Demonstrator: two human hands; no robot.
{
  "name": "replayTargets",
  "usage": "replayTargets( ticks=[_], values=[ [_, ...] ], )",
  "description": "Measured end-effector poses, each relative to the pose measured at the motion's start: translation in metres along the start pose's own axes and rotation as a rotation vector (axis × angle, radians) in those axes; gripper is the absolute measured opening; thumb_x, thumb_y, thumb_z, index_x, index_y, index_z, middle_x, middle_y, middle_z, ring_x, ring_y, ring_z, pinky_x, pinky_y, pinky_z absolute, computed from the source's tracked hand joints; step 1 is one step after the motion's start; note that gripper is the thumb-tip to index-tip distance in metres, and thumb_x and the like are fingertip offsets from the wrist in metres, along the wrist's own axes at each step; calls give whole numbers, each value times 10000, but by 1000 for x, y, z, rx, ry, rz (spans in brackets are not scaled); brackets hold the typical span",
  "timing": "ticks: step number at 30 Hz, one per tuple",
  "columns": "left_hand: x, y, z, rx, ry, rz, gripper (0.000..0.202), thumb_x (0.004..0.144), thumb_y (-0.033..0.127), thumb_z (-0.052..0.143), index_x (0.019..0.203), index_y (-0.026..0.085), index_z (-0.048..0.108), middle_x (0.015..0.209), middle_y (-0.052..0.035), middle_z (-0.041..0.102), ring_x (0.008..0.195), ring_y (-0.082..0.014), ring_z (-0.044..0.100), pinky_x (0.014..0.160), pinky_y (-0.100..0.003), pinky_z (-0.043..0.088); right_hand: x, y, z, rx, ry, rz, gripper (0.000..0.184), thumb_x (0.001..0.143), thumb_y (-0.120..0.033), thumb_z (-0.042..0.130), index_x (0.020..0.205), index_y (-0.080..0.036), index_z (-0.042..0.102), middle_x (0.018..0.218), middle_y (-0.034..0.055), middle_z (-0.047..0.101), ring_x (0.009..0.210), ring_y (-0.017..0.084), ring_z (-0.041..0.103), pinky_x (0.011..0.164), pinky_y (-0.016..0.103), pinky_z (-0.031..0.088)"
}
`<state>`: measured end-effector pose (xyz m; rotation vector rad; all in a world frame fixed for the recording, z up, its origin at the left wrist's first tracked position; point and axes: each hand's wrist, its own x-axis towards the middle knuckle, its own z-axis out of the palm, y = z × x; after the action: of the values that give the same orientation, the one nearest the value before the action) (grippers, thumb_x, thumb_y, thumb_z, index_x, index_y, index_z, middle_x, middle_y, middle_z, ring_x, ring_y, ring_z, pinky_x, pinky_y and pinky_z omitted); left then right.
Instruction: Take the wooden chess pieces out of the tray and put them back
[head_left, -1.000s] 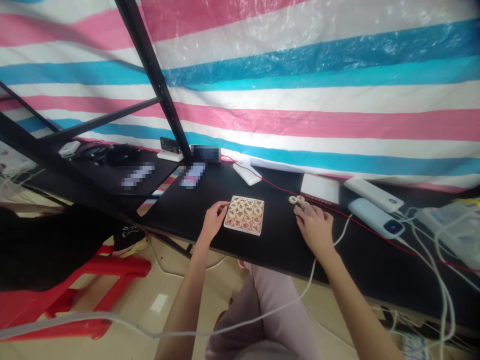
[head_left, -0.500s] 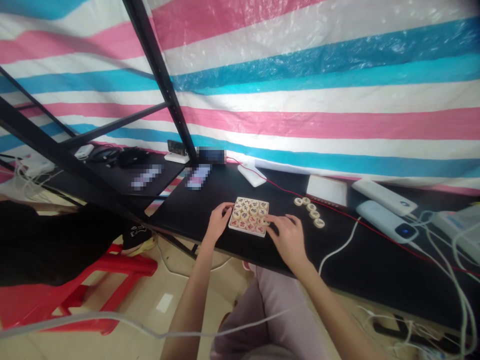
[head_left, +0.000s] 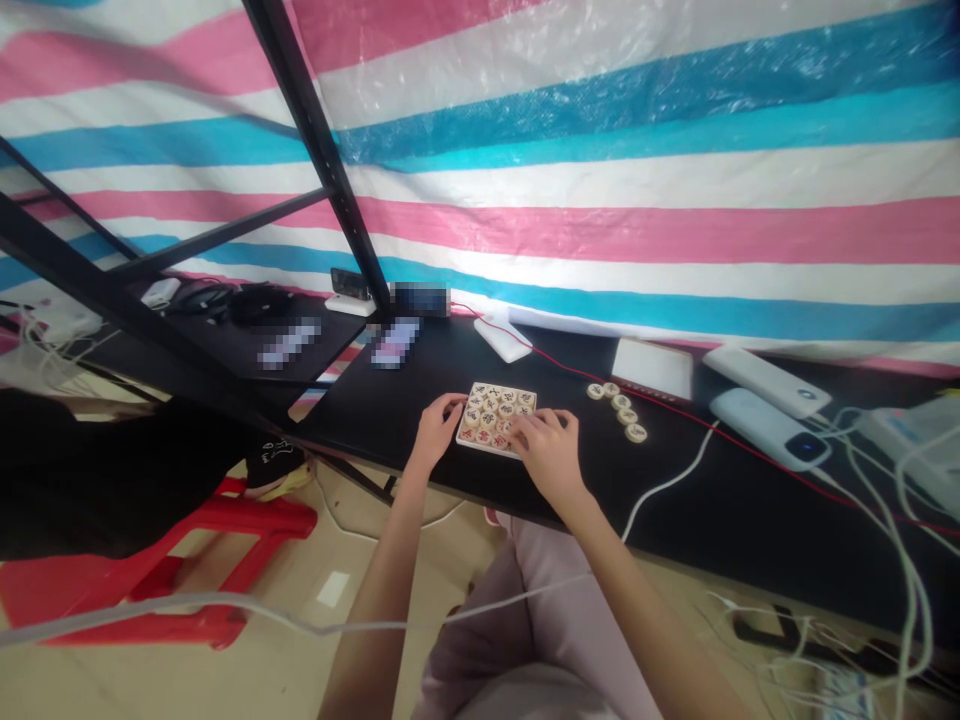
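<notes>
A square white tray holds rows of round Chinese chess pieces, with black characters on most and red ones along the near side. My left hand is closed on the tray's left edge, thumb and fingers against its side. Over the near right corner of the tray is my right hand, its fingertips pinched down at a chess piece that they mostly cover. To the right, several loose chess pieces lie in a curved line on the black table.
Behind the tray lie a white power bank and a flat white box. Larger power banks and tangled white cables are at the right. A red cable crosses the table. A person in black sits left, by a red stool.
My right hand has moved left and inward, from the tray's right edge to over its near right pieces. My left hand stays at the tray's left edge. The view has shifted slightly.
</notes>
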<state>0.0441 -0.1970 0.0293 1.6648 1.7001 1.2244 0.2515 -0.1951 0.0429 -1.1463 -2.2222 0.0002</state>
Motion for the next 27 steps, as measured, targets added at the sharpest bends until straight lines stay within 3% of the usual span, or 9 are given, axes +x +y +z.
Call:
replayTargets(
  ticks=[7, 13, 16, 19, 22, 24, 27],
  values=[
    [0, 2, 0, -13, 2, -17, 233, 856, 233, 465, 997, 184, 644, 985, -54, 685, 853, -166, 614, 803, -283, 462, 2, -1, 3, 18, 11, -11, 141, 867, -249, 560, 789, -237, 677, 1029, 22, 687, 955, 212, 506, 832, 396, 236],
    [-1, -1, 0, -13, 2, -12, 236, 858, 239, 463, 1000, 183, 643, 996, -57, 682, 867, -167, 614, 811, -284, 461, -1, 0, -7, -27, 24, 14, 178, 888, -251, 524, 958, -272, 686, 1092, 33, 653, 965, 208, 504, 797, 385, 248],
    [0, -3, 0, -9, 2, -1, 238, 856, 247, 469, 1004, 185, 645, 999, -56, 682, 860, -164, 614, 809, -281, 464, -5, 26, -18, -115, 91, 103, 235, 895, -238, 497, 1071, -264, 651, 1136, 56, 634, 995, 220, 508, 824, 394, 247],
    [1, -6, 0, 4, 5, 4, 240, 855, 249, 473, 1010, 188, 646, 997, -51, 683, 858, -162, 616, 810, -278, 467, -23, 70, -33, -296, 157, 222, 264, 881, -244, 501, 1109, -213, 631, 1177, 87, 618, 1015, 255, 509, 834, 415, 248],
    [2, -7, 1, 16, 7, -2, 239, 857, 249, 471, 1012, 194, 646, 999, -45, 685, 868, -162, 619, 811, -277, 471, -50, 106, -46, -397, 121, 262, 265, 880, -237, 491, 1103, -196, 627, 1168, 89, 628, 999, 254, 529, 801, 398, 267],
    [2, -7, 1, 19, 8, -2, 238, 858, 251, 472, 1011, 197, 645, 999, -42, 685, 868, -162, 621, 814, -279, 474, -67, 116, -53, -389, 79, 237, 269, 897, -230, 466, 1117, -203, 617, 1144, 74, 643, 919, 215, 560, 751, 361, 283],
    [1, -7, 1, 23, 10, 7, 242, 860, 256, 467, 1013, 199, 645, 997, -44, 686, 870, -163, 623, 820, -284, 476, -83, 110, -58, -379, 60, 195, 228, 908, -268, 464, 1034, -209, 645, 1115, 61, 656, 896, 211, 564, 719, 342, 286]
  ],
)
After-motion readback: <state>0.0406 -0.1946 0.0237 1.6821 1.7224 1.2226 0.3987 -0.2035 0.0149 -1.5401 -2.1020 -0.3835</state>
